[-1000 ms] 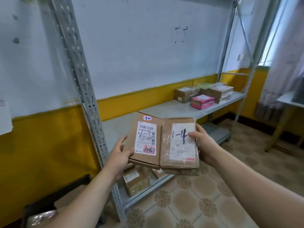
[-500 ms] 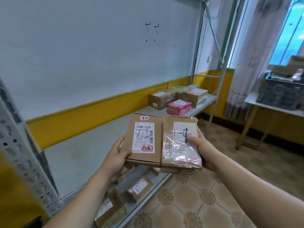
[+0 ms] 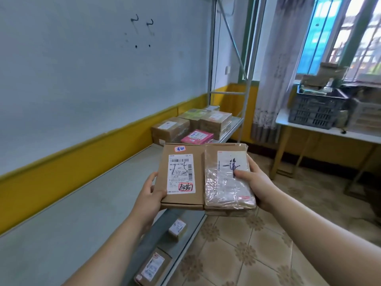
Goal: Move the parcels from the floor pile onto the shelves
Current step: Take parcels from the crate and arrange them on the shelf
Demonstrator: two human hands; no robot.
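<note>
My left hand (image 3: pixel 148 194) grips the left edge of a flat brown cardboard parcel (image 3: pixel 198 178) with a white label marked "1-5". Beside it, touching, my right hand (image 3: pixel 255 182) holds a brown parcel wrapped in clear plastic (image 3: pixel 224 186), its label marked "1-4", with the thumb on top. Both parcels hover above the front edge of the grey metal shelf (image 3: pixel 86 207). At the shelf's far end sit several brown boxes (image 3: pixel 171 129) and a pink box (image 3: pixel 196 137).
A lower shelf holds two small parcels (image 3: pixel 177 229) (image 3: pixel 152 267). Perforated metal uprights (image 3: pixel 212 58) stand at the shelf's far end. To the right are a tiled floor (image 3: pixel 247 254) and a white table (image 3: pixel 321 131) with a dark crate (image 3: pixel 317 112).
The view has swung right and closer along the shelf; the near upright has left the view. Both hands still hold the same two parcels side by side.
</note>
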